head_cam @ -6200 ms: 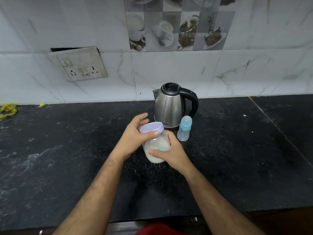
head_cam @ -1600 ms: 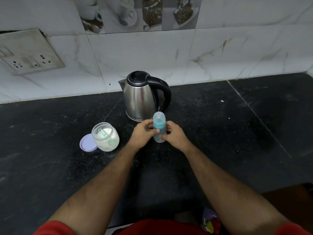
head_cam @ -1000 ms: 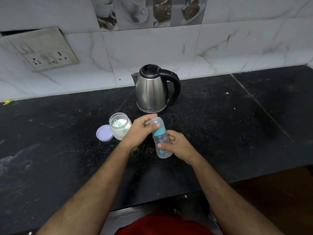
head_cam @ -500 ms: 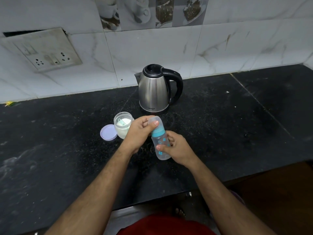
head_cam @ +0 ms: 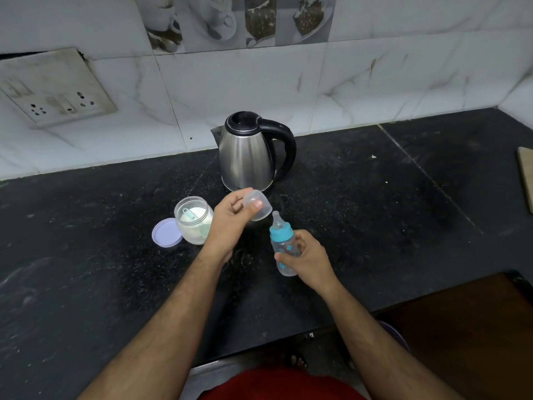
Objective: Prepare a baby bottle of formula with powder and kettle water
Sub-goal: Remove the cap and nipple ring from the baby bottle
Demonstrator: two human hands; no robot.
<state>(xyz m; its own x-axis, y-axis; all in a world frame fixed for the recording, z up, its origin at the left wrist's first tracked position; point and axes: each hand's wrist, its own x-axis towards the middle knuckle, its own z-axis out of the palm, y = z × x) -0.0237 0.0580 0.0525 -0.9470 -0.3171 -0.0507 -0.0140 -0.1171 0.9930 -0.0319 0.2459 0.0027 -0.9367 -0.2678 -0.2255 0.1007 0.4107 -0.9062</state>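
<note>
Bottle (head_cam: 284, 249), tilted, sits gripped in the right hand (head_cam: 310, 259); left hand (head_cam: 230, 223) pinches its clear cap (head_cam: 257, 208) just above; open jar (head_cam: 193, 219) beside the left hand.

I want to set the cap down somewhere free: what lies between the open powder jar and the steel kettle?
Head view: only bare black countertop between the clear glass powder jar and the stainless steel kettle.

dim, even indoor light; soft glare streaks the kettle (head_cam: 245, 157) beyond the left hand (head_cam: 227, 223). the counter (head_cam: 86, 284) around both hands stays murky (fine grain lost). wide-angle bending curves the wall tiles (head_cam: 375, 82) far above the hands.
</note>
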